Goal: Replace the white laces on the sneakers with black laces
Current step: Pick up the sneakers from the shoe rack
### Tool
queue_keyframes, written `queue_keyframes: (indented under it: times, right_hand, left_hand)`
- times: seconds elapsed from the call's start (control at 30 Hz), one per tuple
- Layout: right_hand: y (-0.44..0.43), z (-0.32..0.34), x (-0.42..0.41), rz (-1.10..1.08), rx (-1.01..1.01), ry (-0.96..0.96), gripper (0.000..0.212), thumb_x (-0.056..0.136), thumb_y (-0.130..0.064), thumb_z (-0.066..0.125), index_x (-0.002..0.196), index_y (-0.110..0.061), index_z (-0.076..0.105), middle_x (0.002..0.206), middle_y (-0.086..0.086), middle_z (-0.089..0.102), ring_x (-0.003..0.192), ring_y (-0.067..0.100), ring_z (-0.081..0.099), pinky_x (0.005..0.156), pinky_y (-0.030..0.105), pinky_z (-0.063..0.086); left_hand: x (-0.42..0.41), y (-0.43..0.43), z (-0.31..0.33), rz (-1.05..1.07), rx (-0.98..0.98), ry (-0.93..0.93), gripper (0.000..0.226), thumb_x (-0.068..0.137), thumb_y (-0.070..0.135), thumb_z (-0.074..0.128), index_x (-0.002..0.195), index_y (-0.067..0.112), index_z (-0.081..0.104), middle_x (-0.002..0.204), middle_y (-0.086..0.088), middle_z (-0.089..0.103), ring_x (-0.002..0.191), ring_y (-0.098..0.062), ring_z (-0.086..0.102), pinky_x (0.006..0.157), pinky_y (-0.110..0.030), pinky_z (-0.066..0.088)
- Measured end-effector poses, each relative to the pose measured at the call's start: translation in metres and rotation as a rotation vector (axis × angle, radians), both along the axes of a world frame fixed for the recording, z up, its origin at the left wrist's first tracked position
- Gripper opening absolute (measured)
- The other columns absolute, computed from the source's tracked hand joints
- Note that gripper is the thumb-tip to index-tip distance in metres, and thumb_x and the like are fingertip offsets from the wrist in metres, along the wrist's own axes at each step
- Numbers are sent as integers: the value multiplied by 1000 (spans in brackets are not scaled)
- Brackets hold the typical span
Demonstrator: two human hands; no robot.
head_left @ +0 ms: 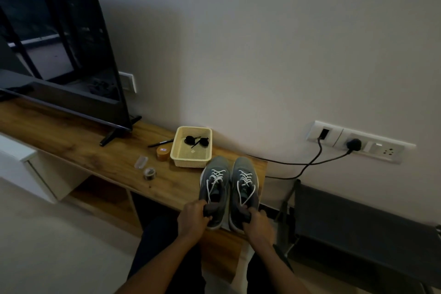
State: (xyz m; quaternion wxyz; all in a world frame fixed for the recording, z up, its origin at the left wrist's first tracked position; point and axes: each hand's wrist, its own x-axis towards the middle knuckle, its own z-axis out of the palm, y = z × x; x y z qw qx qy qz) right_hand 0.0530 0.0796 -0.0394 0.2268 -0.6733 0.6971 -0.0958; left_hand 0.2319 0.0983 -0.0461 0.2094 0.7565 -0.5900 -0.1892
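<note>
Cream basket (pixel 191 163) just beyond sneakers (pixel 245 166), orange jar (pixel 163 152) alongside

Dim room, plain pale wall (pixel 262 43). A long wooden bench (pixel 71 133) carries a dark television (pixel 59 43). A white socket panel (pixel 338 138) sits on the wall at right.

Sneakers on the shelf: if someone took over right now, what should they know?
Left hand grips the left sneaker by its heel; right hand grips the right sneaker likewise.
Both stand side by side on the wooden unit.
Black laces lie bundled in the cream basket behind them.
Done: nothing yet; white laces are threaded in both.
Left: pull them out, thread the black ones.
</note>
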Motion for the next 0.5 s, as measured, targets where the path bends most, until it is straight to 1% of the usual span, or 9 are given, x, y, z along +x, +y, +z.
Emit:
queue_keyframes:
  times: [0.07,0.1,0.17,0.23,0.3,0.33,0.4,0.43,0.5]
  right_hand:
    - [2,1,0,9,26,-23,40,91,-19,55,130,-23,48,123,8,45,106,26,57,83,29,46]
    - [1,3,1,19,46,-37,42,91,-17,55,132,-22,47,125,9,43,107,27,56,85,30,45]
    - [-1,8,2,50,103,-63,45,89,-14,56,133,-20,45,127,13,42,111,30,52,89,30,44]
    - [-2,13,2,94,151,-103,47,84,-13,60,129,-17,48,126,16,46,113,33,49,91,30,43]
    - [-7,6,-3,76,152,-130,47,76,-19,62,122,-18,51,121,15,51,111,35,51,90,33,46]
    - [-11,3,-5,54,112,-158,46,73,-24,62,118,-19,53,116,13,54,108,34,54,88,34,48]
    - [-10,12,-6,-8,6,-275,39,74,-29,67,110,-19,56,106,5,60,101,26,59,81,35,51]
    - [-8,22,-5,-44,-32,-350,36,77,-26,69,109,-16,57,102,2,60,98,22,59,78,33,50]
    - [-6,38,-4,-137,-82,-464,26,81,-10,63,107,-8,56,98,4,58,94,21,57,75,34,49]
  left_hand:
    - [2,-2,-1,-8,33,69,28,79,24,73,103,20,60,110,1,63,106,-16,57,82,-31,51]
    - [2,-2,0,-25,51,99,34,78,22,75,108,20,60,114,0,61,109,-17,56,87,-33,50]
    - [2,-1,2,-63,62,132,50,75,22,77,120,20,55,123,-1,56,116,-20,51,94,-36,48]
    - [2,2,7,-73,53,114,56,77,25,75,127,21,49,129,-1,49,122,-23,44,98,-37,44]
    - [1,5,13,-60,23,109,53,82,27,69,130,23,46,133,-1,45,124,-24,40,100,-36,41]
    - [1,7,17,-52,3,115,49,84,27,66,130,23,46,133,-2,45,124,-23,39,100,-34,39]
    - [-2,9,25,-48,-52,127,43,87,23,62,128,23,49,133,-1,46,125,-22,38,99,-31,35]
    - [-3,9,28,-54,-88,132,41,88,22,61,127,23,50,132,-1,47,125,-22,38,98,-30,34]
    - [-7,9,33,-57,-138,159,36,88,20,61,124,22,53,129,-1,49,124,-22,39,96,-29,34]
